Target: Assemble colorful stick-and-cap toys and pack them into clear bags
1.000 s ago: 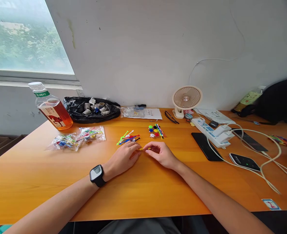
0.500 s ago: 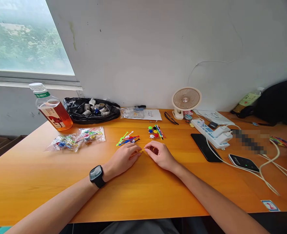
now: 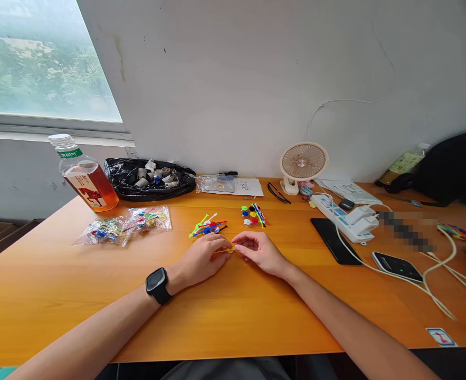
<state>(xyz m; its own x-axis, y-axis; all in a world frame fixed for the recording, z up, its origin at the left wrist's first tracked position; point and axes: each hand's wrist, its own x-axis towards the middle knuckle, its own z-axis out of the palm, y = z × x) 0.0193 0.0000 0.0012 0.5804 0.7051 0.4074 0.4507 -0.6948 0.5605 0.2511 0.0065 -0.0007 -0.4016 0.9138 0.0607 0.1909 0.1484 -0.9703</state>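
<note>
Between my two hands is a thin yellow plastic piece (image 3: 230, 250), small and partly hidden by fingers. My left hand (image 3: 203, 257), with a black watch on its wrist, pinches it from the left. From the right, my right hand (image 3: 262, 253) has thumb and fingertips closed on its other end. Just beyond my left hand lies a loose pile of coloured plastic arrows (image 3: 208, 226) in green, white, red, blue and black. Behind my right hand are several small coloured round pieces (image 3: 247, 215) beside a bundle of coloured sticks (image 3: 259, 215).
Filled clear plastic bags (image 3: 108, 232) and a tea bottle (image 3: 88, 182) stand left. Behind are a black bag (image 3: 112, 182) of scraps and a fan (image 3: 304, 161). At right lie a black tablet (image 3: 333, 241), a power strip (image 3: 338, 216), a phone (image 3: 397, 266) and white cables (image 3: 440, 261).
My fingers have shifted slightly on the yellow piece, and more of it shows between them. The things on the table have stayed in place.
</note>
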